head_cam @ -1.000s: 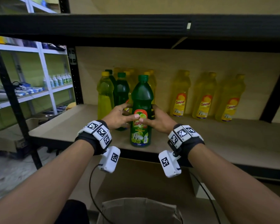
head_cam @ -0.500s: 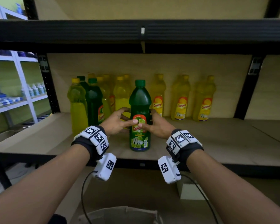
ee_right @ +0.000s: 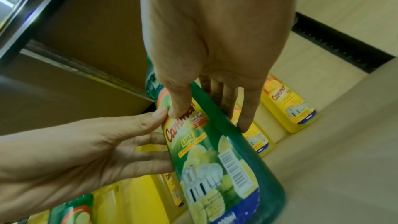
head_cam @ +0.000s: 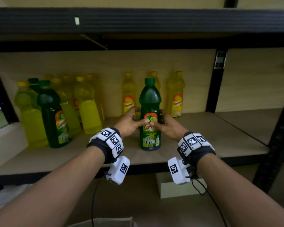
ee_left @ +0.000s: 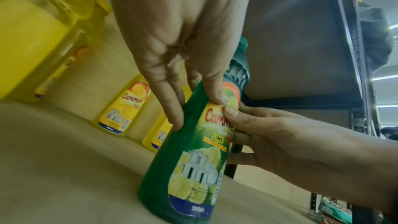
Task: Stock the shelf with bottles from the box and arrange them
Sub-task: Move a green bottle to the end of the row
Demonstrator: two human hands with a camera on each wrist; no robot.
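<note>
We hold the green bottle (head_cam: 149, 115) upright on the shelf (head_cam: 220, 128) at frame centre, left hand (head_cam: 129, 122) and right hand (head_cam: 168, 126) clasping its sides. Pushed back carelessly, we judge it could topple the yellow bottles (head_cam: 175, 94) just behind.

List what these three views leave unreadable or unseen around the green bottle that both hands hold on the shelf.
- Box: only a cardboard flap shows, cut off by the head view's bottom edge; its contents are unseen.
- Rear yellow bottles on the left: labels blurred and hidden by the front bottles.
- Green bottle: its back and the fingers behind it are hidden.
- Small print on its label: too small.
</note>
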